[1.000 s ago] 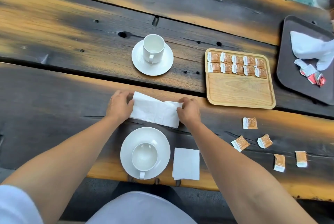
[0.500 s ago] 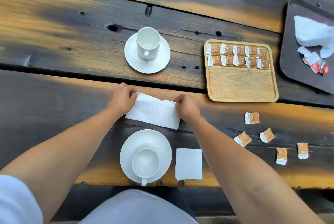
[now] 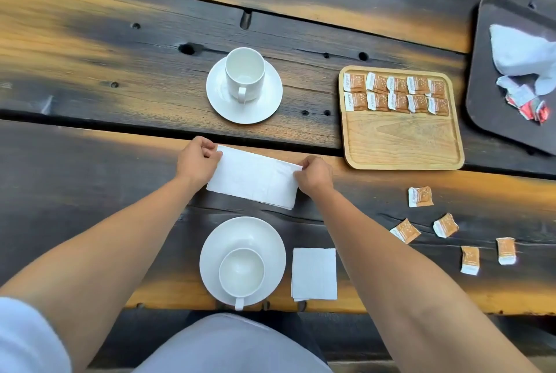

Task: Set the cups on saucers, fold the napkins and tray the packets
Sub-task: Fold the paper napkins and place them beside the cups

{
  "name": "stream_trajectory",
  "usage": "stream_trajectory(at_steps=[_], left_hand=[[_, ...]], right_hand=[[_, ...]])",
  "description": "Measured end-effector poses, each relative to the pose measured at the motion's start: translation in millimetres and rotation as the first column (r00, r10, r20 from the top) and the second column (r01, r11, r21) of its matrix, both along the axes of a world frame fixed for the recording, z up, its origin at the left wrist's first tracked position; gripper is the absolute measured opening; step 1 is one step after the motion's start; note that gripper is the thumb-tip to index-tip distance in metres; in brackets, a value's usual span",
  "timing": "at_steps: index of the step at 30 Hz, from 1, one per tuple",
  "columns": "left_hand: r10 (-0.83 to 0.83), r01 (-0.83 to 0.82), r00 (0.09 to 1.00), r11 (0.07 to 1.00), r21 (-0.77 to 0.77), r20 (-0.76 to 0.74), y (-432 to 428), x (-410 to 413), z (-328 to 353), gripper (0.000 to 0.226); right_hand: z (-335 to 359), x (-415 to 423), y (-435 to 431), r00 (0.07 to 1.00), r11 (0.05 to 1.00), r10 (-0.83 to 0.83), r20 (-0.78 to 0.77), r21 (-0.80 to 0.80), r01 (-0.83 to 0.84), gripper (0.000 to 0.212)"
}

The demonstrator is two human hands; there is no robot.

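On table centre, left hand (image 3: 197, 158), right hand (image 3: 313, 175) pinch napkin (image 3: 254, 181) ends

White napkin (image 3: 254, 181) I pinch at both ends: folded strip, lying flat, slightly skewed, btwn far cup (image 3: 245, 73) & near cup (image 3: 241, 273).

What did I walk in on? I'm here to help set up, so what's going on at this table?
A person is folding a white napkin, pinching its two ends with the left hand and the right hand. The far cup and the near cup each stand on a saucer. A folded napkin lies beside the near saucer. Ten packets sit in two rows on the wooden tray. Five loose packets lie on the table.
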State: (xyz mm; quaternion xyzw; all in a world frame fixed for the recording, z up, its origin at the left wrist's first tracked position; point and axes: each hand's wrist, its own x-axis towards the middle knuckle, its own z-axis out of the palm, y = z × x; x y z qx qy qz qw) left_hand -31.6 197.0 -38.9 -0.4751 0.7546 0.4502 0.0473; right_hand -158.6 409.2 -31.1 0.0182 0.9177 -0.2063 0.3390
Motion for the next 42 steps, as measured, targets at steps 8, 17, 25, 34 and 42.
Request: stream_trajectory(at_steps=[8,17,25,34,42], left_hand=[[-0.021,0.023,0.999,0.998,-0.067,0.039,14.3,16.2,-3.0,0.035],[-0.178,0.200,0.974,0.966,-0.164,0.139,29.7,36.1,-2.1,0.011],[-0.209,0.218,0.976,0.960,-0.177,0.068,29.4,41.1,-3.5,0.012],[-0.221,0.215,0.975,0.966,-0.144,-0.027,21.4,54.5,-11.8,0.011],[0.079,-0.060,0.985,0.991,0.122,-0.152,9.4,63.8,-14.7,0.021]], right_hand=[[14.0,1.4,1.0,0.951,0.935,-0.270,0.149,-0.194,0.296,0.017],[43.4,7.6,-19.9,0.918,0.903,-0.259,0.300,-0.262,0.340,0.013],[74.8,15.9,-68.6,0.882,0.900,-0.186,0.434,-0.285,0.330,0.036],[63.1,32.7,-113.8,0.910,0.935,-0.099,0.403,-0.275,0.223,0.012],[41.8,44.7,-131.9,0.926,0.964,-0.105,0.362,-0.194,0.185,0.011]])
